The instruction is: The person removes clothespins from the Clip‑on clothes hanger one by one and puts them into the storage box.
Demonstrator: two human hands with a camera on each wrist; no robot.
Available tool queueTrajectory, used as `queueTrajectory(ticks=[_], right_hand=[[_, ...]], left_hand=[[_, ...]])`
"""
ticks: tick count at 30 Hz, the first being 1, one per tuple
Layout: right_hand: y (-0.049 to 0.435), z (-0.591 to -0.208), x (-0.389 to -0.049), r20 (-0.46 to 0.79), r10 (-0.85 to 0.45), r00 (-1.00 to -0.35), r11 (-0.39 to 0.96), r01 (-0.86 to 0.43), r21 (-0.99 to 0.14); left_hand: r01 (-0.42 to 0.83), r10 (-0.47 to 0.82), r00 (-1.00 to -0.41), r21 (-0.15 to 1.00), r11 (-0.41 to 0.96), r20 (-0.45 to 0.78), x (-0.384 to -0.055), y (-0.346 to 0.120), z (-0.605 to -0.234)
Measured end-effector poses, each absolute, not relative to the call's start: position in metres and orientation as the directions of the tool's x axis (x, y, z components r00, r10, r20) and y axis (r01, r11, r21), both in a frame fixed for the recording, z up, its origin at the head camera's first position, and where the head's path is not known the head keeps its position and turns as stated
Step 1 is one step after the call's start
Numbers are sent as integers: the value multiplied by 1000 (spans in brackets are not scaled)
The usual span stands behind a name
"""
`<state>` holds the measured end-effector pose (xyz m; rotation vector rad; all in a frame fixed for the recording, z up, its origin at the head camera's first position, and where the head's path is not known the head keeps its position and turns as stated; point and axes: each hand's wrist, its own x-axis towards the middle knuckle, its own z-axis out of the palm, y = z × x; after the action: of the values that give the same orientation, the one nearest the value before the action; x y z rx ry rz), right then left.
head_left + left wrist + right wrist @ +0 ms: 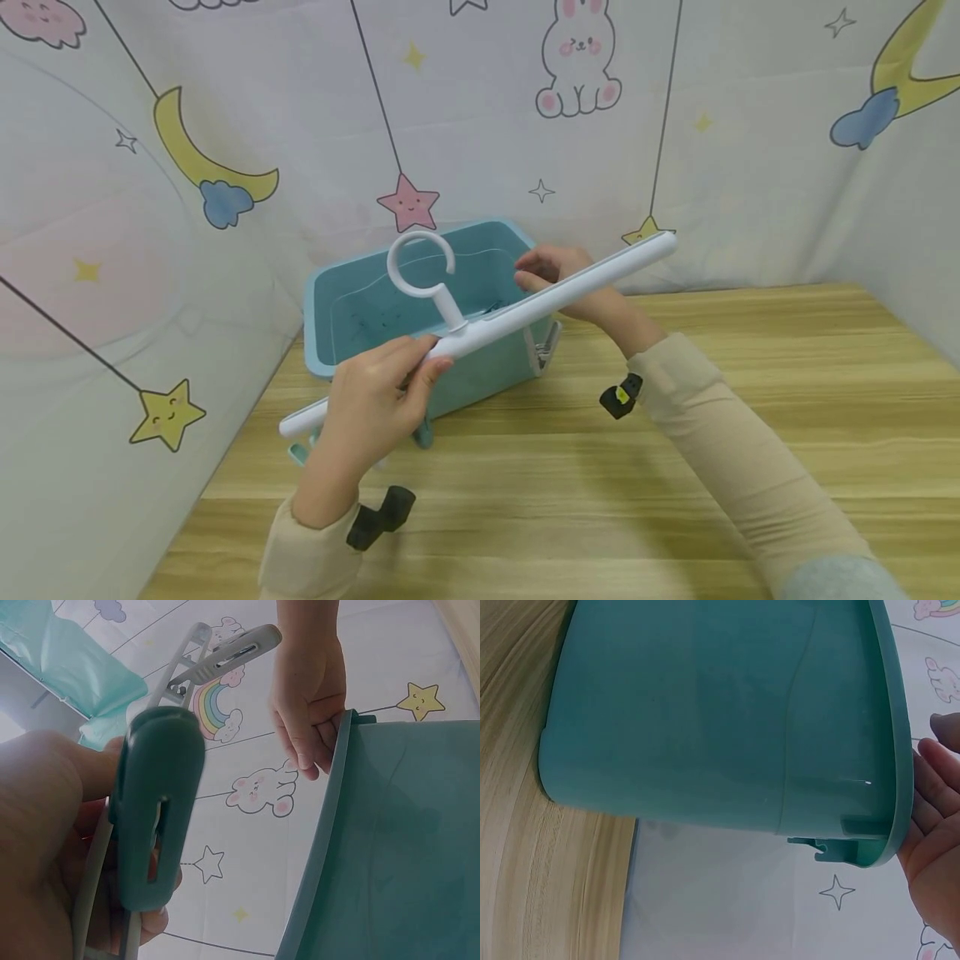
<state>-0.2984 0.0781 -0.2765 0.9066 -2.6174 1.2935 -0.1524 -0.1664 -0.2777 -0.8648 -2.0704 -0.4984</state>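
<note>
A white clip hanger (555, 293) with a round hook is held up slantwise in front of a teal plastic bin (480, 379). My left hand (371, 408) grips its bar near the middle, thumb on the near side. In the left wrist view a dark green clip (161, 814) hangs close to that hand, and a pale clip (236, 654) sits farther along the hanger. Past the bar, my right hand (566, 271) is at the bin's right rim, fingers loosely bent. The right wrist view shows its fingertips right at the rim (901, 735).
The bin stands on a wood-grain table (600, 500) near the back left. Small dark bits (375, 323) lie inside it. A white cloth (480, 125) printed with moons, stars and rabbits hangs behind and at both sides. Black wrist mounts (382, 518) stick out from the sleeves.
</note>
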Motion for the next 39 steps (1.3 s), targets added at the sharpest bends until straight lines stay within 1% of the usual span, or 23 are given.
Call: queueTrajectory(ticks=[5,12,18,24,30,33,39], right_hand=[[82,-277,-296,331,-461,-823,471,-544,-694],[90,-276,-284,446,-465,-765,359,-624,-695],[98,-276,-275,496,-473,-728,295,-661,-690],[113,-277,-261,486,-461,-743,320,-650,-689],[130,-285,-250,563,-468,-681,311,-724,-616],[135,-285,-243,547,-471,-692,331,-713,-618],[136,-288,-232,509,-485,-711,312,-685,-659]], left_hand=[[725,400,-422,38,688,814,-153,-167,-278],[729,399,-410,32,683,820,-153,-167,-277],[728,398,-412,34,685,820,-153,-167,-277],[729,395,-408,33,684,823,-154,-167,-278],[727,394,-411,34,686,822,-154,-166,-279],[731,393,-408,37,682,824,-154,-165,-279],[730,398,-410,34,682,821,-155,-164,-280]])
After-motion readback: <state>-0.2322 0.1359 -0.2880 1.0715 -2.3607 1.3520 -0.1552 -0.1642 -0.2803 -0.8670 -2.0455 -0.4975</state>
